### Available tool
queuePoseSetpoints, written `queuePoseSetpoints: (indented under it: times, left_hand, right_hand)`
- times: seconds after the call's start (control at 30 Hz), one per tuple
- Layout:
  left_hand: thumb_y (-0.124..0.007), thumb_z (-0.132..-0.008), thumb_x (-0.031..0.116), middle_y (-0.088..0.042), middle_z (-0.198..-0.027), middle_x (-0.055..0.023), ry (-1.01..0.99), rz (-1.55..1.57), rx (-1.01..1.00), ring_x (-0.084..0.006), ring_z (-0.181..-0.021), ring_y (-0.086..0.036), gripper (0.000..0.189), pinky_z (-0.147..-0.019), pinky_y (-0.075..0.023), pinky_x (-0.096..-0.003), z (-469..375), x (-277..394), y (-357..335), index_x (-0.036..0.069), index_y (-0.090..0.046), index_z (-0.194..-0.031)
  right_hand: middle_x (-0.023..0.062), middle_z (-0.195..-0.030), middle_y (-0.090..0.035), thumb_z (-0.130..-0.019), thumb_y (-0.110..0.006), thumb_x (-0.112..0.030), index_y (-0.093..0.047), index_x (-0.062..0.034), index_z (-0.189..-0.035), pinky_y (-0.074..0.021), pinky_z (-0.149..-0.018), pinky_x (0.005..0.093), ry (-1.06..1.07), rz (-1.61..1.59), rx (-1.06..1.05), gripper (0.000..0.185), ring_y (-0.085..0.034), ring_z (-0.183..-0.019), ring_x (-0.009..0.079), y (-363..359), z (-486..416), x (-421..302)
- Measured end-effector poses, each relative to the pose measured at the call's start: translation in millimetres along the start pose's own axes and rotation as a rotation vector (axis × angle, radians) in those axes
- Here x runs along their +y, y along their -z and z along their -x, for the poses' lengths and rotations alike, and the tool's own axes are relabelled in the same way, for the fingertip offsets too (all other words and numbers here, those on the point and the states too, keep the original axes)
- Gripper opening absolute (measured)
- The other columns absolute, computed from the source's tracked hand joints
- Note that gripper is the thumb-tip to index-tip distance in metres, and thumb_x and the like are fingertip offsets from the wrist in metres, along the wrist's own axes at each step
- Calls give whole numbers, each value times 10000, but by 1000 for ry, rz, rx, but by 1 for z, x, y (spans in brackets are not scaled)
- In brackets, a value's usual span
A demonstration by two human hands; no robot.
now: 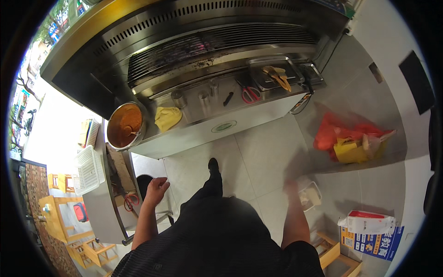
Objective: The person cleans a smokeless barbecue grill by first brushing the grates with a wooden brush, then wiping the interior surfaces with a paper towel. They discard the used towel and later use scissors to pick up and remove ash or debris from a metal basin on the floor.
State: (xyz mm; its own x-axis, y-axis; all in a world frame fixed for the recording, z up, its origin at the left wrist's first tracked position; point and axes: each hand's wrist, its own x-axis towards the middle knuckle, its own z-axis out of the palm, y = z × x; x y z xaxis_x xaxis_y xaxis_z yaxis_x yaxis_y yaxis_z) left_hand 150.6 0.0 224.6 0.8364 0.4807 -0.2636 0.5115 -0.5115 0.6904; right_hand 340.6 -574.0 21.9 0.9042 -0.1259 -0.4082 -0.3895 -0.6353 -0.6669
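Note:
My left hand (156,191) hangs beside the steel side counter (100,204), fingers loosely bent and nothing visible in them. My right hand (291,188) is blurred by motion, low on the right. Right beside it is a clear plastic container (310,196) with pale contents; whether I hold it cannot be told. Ahead stands a grill (221,41) with a steel ledge. A steel pot (126,126) of orange-red powder or paste with a ladle sits at the ledge's left end, next to a yellow cloth (168,118).
Shaker jars (203,98), a black-handled knife (228,99), red-handled scissors (250,95) and a steel tray (275,72) with gloves (278,77) line the ledge. Red and yellow plastic bags (349,138) lie right. Wooden stools (328,254) and a white basket (88,169) flank me.

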Motion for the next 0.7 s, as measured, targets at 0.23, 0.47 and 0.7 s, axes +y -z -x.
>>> queuePoseSetpoints:
  times: [0.23, 0.47, 0.7]
  left_hand:
    - [-644, -773, 201, -615, -924, -140, -16, 176, 17, -220, -836, -603, 311, -743, -481, -309, -108, 43, 6, -2, -601, -1006]
    - [-636, -782, 156, -589, -895, -97, -186, 152, 91, -168, -754, -568, 269, -684, -468, -274, -220, 94, 45, 14, -599, -1007]
    - [-603, -812, 229, -570, -660, -17, -25, 223, 531, -93, -549, -484, 271, -514, -411, -245, -272, 107, 106, -1, -631, -952]
  right_hand:
    - [76, -670, -593, -746, -570, -185, -602, -57, -916, -509, -515, 317, -349, 36, -456, 215, -587, -563, 171, -68, 3, -61]
    - [102, -722, -613, -748, -579, -170, -608, -42, -900, -497, -497, 328, 264, 509, -376, 201, -585, -560, 173, -38, -51, -78]
    - [55, -867, -620, -796, -563, -151, -566, -46, -1062, -493, -562, 292, -145, -78, -595, 285, -595, -734, 158, 5, -110, -247]
